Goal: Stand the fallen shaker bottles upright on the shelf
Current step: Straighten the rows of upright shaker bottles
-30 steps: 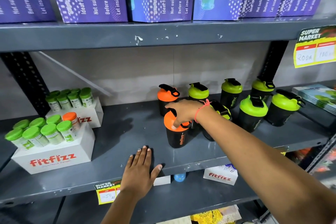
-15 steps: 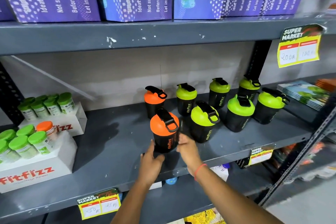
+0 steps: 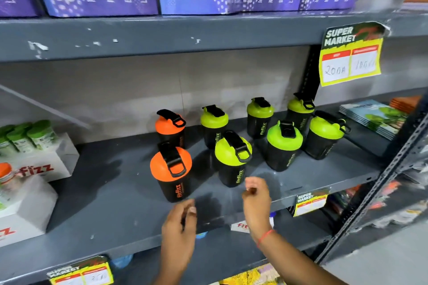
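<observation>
Now both hands hang loose at the shelf's front edge, gripping nothing.
Left hand [image 3: 179, 227] and right hand [image 3: 256, 199] sit half-curled, blurred, clear of the bottles; just beyond, the orange-lidded shaker [image 3: 172, 172] stands upright near the front edge of the shelf [image 3: 104, 203], green-lidded shakers [image 3: 232, 159] upright behind toward the back.

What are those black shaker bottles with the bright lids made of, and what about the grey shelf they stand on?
The front orange-lidded shaker bottle looks like plastic: a dark, smooth body with printed lettering, and an evenly coloured, slightly glossy lid with a black flip strap. The shelf looks like grey-painted metal: thin flat boards, chipped paint along the edge above and perforated uprights. Neither can be confirmed by sight alone.
</observation>
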`<action>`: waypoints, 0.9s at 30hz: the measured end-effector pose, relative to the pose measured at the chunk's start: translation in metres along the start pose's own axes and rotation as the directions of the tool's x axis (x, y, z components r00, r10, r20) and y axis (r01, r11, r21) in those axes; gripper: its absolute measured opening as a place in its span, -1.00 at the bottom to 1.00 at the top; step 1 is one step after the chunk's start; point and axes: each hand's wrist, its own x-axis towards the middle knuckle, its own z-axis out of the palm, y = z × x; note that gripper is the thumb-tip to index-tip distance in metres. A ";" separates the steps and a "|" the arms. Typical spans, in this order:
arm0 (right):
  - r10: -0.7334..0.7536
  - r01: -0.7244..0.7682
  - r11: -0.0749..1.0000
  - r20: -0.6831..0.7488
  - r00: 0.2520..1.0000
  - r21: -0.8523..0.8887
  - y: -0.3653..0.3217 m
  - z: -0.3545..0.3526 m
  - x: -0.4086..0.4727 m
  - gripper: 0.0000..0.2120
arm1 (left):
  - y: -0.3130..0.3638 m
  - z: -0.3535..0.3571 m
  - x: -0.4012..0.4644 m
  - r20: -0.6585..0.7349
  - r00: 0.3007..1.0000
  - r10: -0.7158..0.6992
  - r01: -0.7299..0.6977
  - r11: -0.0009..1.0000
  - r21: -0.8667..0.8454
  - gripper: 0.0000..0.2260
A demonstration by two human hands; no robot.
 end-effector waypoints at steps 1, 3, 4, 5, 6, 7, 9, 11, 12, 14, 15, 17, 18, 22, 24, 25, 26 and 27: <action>0.002 -0.002 1.000 0.004 1.000 -0.024 0.000 -0.007 0.011 -0.64 | 0.007 0.016 0.002 0.073 0.997 -0.014 0.016 0.999 -0.028 -0.77; 0.013 -0.002 0.995 0.102 0.995 -0.103 -0.002 -0.014 0.031 -0.63 | 0.023 0.046 0.012 0.161 0.982 -0.095 0.117 0.984 -0.134 -0.66; 0.028 -0.005 0.991 0.168 0.985 -0.137 -0.003 -0.016 0.039 -0.60 | 0.031 0.059 0.018 0.175 0.974 -0.144 0.178 0.964 -0.198 -0.61; 0.042 -0.005 0.988 0.235 0.971 -0.158 -0.005 -0.018 0.045 -0.57 | 0.037 0.069 0.023 0.180 0.968 -0.175 0.217 0.944 -0.250 -0.57; 0.053 -0.003 0.986 0.302 0.952 -0.164 -0.006 -0.019 0.049 -0.56 | 0.041 0.077 0.028 0.174 0.966 -0.189 0.232 0.933 -0.276 -0.55; 0.059 0.002 0.986 0.363 0.930 -0.164 -0.007 -0.020 0.050 -0.55 | 0.042 0.083 0.031 0.160 0.966 -0.203 0.241 0.928 -0.282 -0.54; 0.069 0.019 0.982 0.451 0.890 -0.188 -0.005 -0.022 0.054 -0.52 | 0.040 0.090 0.036 0.112 0.965 -0.235 0.258 0.924 -0.283 -0.53; 0.083 0.030 0.976 0.501 0.862 -0.214 -0.003 -0.022 0.057 -0.49 | 0.039 0.095 0.037 0.055 0.966 -0.254 0.259 0.924 -0.282 -0.52; 0.091 0.032 0.974 0.521 0.849 -0.222 -0.001 -0.022 0.059 -0.47 | 0.040 0.097 0.038 0.032 0.968 -0.248 0.247 0.926 -0.285 -0.53; 0.101 0.036 0.974 0.565 0.819 -0.226 0.000 -0.025 0.061 -0.45 | 0.042 0.103 0.038 0.001 0.972 -0.233 0.223 0.928 -0.300 -0.54; 0.096 0.040 0.976 0.587 0.804 -0.214 0.001 -0.029 0.063 -0.44 | 0.043 0.106 0.035 -0.024 0.971 -0.237 0.218 0.927 -0.305 -0.56; 0.077 0.023 0.987 0.598 0.798 -0.157 0.001 -0.043 0.067 -0.46 | 0.044 0.116 0.024 -0.153 0.950 -0.272 0.220 0.931 -0.291 -0.67; 0.054 0.013 0.994 0.581 0.812 -0.110 0.003 -0.052 0.069 -0.51 | 0.046 0.123 0.015 -0.247 0.929 -0.278 0.209 0.940 -0.270 -0.75; -0.048 0.044 0.999 0.334 0.941 0.021 0.010 -0.098 0.091 -0.54 | 0.065 0.166 -0.012 -0.324 0.907 -0.268 0.181 0.944 -0.274 -0.70; -0.048 0.039 0.998 0.220 0.974 0.047 0.015 -0.113 0.114 -0.56 | 0.076 0.192 -0.008 -0.152 0.942 -0.299 0.237 0.914 -0.330 -0.65; -0.023 0.014 0.999 0.207 0.978 0.045 0.017 -0.118 0.126 -0.56 | 0.082 0.203 -0.003 -0.048 0.948 -0.314 0.280 0.896 -0.344 -0.62; 0.014 -0.022 0.999 0.227 0.974 0.034 0.017 -0.119 0.138 -0.53 | 0.087 0.212 0.003 0.042 0.946 -0.321 0.315 0.881 -0.352 -0.57; 0.054 -0.060 0.998 0.265 0.963 0.015 0.017 -0.120 0.146 -0.49 | 0.091 0.220 0.009 0.104 0.940 -0.323 0.339 0.868 -0.362 -0.51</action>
